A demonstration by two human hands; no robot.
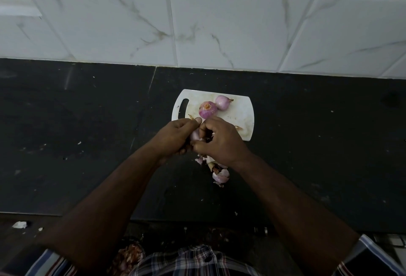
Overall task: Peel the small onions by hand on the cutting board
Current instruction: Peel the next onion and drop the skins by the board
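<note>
Left hand [175,135] and right hand [219,141] grip an onion [195,135] over the cutting board [243,110].

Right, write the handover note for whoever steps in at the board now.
Left hand: grips the onion in hand, held above the board's near left corner.
Right hand: fingers curled at that onion, picking at its skin.
Board: two onions on it, touching, a larger one and a smaller one; both look at least partly peeled.
Peels: heaped on the counter, just off the board's near edge.
Left: finish the held onion and set it down; check the two on the board for remaining skin.
</note>
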